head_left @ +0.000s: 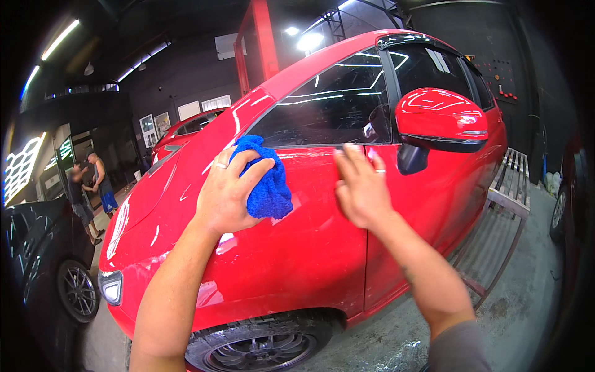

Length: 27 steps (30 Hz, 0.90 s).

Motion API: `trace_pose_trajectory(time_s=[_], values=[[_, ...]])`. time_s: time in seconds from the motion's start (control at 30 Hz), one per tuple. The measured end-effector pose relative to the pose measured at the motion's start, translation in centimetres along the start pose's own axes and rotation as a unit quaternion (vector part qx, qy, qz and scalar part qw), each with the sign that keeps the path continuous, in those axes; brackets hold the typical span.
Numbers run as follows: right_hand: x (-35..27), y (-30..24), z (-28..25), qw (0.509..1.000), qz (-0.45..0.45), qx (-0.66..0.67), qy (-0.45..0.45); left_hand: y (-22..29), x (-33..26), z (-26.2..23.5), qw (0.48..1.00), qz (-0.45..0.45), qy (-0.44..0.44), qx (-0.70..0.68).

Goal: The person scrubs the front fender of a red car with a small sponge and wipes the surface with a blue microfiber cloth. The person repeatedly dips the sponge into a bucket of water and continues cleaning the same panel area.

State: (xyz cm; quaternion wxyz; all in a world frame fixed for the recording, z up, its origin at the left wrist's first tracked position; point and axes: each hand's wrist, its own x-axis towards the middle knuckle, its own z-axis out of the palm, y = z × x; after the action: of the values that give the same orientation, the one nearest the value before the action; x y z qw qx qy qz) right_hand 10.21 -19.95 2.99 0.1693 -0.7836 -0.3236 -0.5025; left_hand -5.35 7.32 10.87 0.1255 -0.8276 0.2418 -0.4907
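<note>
A crumpled blue microfiber cloth (271,186) is in my left hand (224,195), whose fingers curl over it against the front fender of a glossy red car (297,260). To the right, my right hand (362,192) lies with its fingers stretched out over the red panel, just under the dark side window (328,102) and near the front door seam. It holds nothing, and its fingertips are slightly blurred. The red side mirror (440,115) juts out to the right of that hand. Hazy, smeary patches show on the paint between my hands.
Below my arms is the car's front wheel (260,350). A slatted metal bench (509,186) stands along the car's right end. A dark car (37,248) is parked at the left, with two people (102,186) behind it. Another red car (195,124) sits farther back.
</note>
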Motion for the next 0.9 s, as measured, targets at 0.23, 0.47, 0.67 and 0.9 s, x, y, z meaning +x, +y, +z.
trace_pose_trajectory(time_s=[0.23, 0.47, 0.67, 0.9], values=[[2.2, -4.3, -0.1, 0.994, -0.094, 0.053, -0.012, -0.7, -0.5, -0.5, 1.0, -0.003, -0.001, 0.009], [0.4, 2.5, -2.3, 0.998, -0.015, -0.009, -0.054, -0.3, -0.4, 0.1, 1.0, -0.001, 0.005, -0.009], [-4.0, -0.4, 0.2, 0.999, 0.02, -0.044, -0.01, -0.6, -0.5, -0.2, 1.0, -0.008, -0.002, 0.0], [-0.9, 0.5, -0.3, 0.998, 0.041, -0.048, -0.006, -0.2, -0.5, -0.1, 1.0, -0.022, -0.005, -0.005]])
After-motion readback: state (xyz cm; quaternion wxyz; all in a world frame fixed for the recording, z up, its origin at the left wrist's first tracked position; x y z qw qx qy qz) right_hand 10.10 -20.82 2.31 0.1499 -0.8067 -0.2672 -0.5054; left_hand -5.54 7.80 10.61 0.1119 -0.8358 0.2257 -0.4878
